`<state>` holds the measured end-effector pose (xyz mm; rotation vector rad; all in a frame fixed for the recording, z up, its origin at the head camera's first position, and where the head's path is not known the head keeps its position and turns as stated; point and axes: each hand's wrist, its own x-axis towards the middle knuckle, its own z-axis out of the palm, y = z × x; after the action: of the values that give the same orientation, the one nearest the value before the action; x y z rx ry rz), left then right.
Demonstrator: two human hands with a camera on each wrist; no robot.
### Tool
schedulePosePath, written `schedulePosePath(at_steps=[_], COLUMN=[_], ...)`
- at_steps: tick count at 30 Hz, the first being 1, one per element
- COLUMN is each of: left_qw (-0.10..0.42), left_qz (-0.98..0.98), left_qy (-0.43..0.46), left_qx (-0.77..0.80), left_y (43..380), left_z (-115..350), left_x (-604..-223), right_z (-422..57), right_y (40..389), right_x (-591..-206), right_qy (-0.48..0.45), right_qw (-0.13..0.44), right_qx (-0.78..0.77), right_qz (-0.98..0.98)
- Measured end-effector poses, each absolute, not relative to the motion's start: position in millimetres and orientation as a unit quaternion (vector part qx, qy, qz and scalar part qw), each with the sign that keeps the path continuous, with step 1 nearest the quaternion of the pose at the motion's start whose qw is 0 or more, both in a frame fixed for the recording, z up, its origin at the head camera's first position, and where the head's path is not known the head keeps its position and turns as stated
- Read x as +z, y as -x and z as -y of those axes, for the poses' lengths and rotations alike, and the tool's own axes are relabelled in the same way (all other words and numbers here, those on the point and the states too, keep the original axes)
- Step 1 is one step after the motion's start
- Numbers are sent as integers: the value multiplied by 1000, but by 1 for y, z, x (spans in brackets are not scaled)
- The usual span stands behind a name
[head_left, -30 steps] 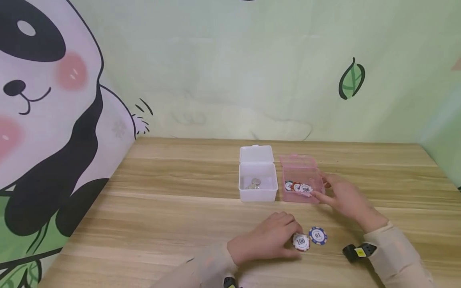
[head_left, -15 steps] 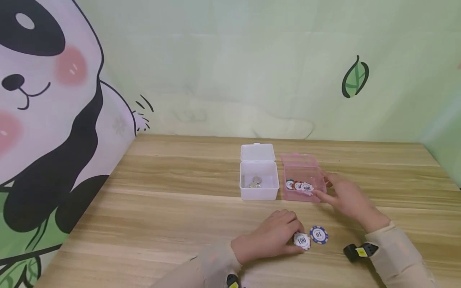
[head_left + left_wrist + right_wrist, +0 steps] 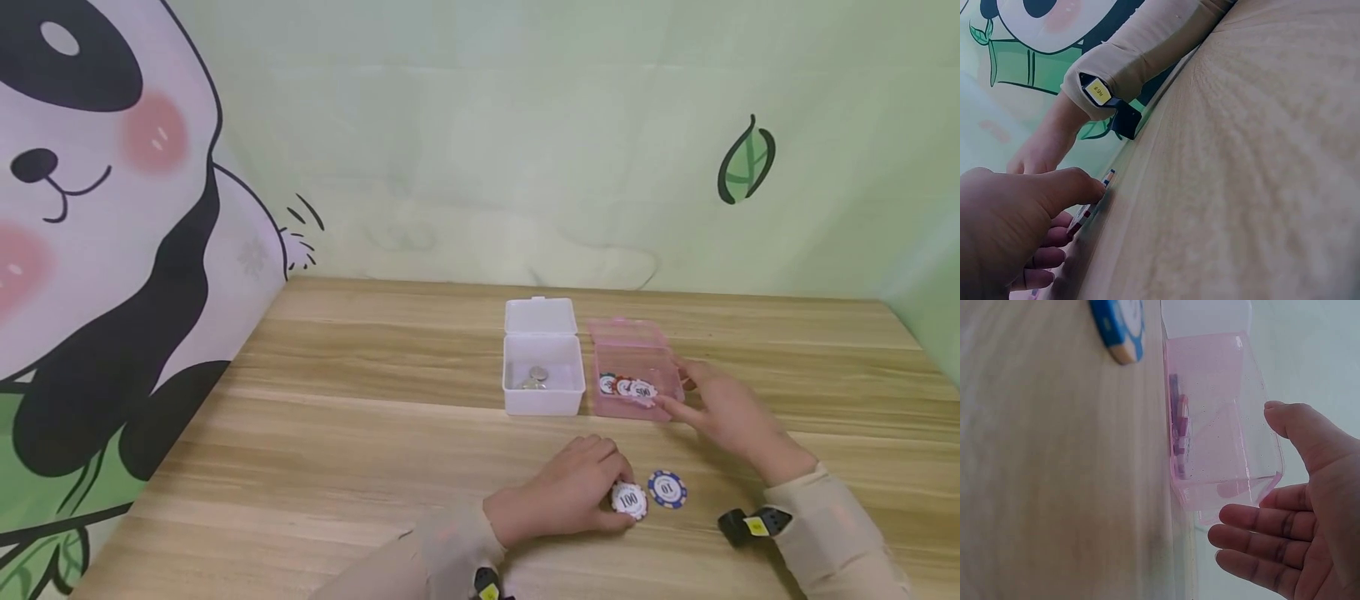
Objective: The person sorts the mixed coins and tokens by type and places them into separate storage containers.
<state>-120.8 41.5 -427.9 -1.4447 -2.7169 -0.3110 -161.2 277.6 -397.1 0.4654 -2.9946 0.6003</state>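
Note:
My left hand [image 3: 566,490] pinches a white poker chip [image 3: 628,501] marked 100 between thumb and fingers, low at the table. Its dark red edge shows between thumb and fingers in the left wrist view. Just right of it lies a blue and white poker chip [image 3: 667,489] marked 10. My right hand [image 3: 731,415] is at the right side of an open pink box [image 3: 1222,444], the thumb at its rim and the other fingers extended beside the wall. Several poker chips [image 3: 626,388] lie inside this box.
Left of the pink box stands an open white box [image 3: 543,403] holding a few coins [image 3: 537,375]. Both lids are tipped back toward the wall. A wooden table [image 3: 360,467] reaches to a green wall with a panda picture [image 3: 180,258] at the left.
My left thumb has closed in against the edge of the 100 chip. The right hand stays at the pink box, and the head view has shifted slightly.

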Motion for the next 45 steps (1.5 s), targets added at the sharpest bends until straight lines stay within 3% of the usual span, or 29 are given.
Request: schedulePosePath(at_steps=[29, 38, 45], left_qw=[68, 48, 71], left_qz=[883, 892, 893], left_qy=[452, 436, 435], left_qx=[-110, -107, -91], left_y=[130, 140, 148], left_z=[-38, -40, -41], left_x=[-408, -397, -392], right_z=[-278, -278, -279], right_y=[160, 162, 162], right_x=[-395, -400, -400], right_qy=[-149, -160, -158], right_qw=[20, 31, 36], right_qx=[196, 200, 200], right_qz=[969, 966, 966])
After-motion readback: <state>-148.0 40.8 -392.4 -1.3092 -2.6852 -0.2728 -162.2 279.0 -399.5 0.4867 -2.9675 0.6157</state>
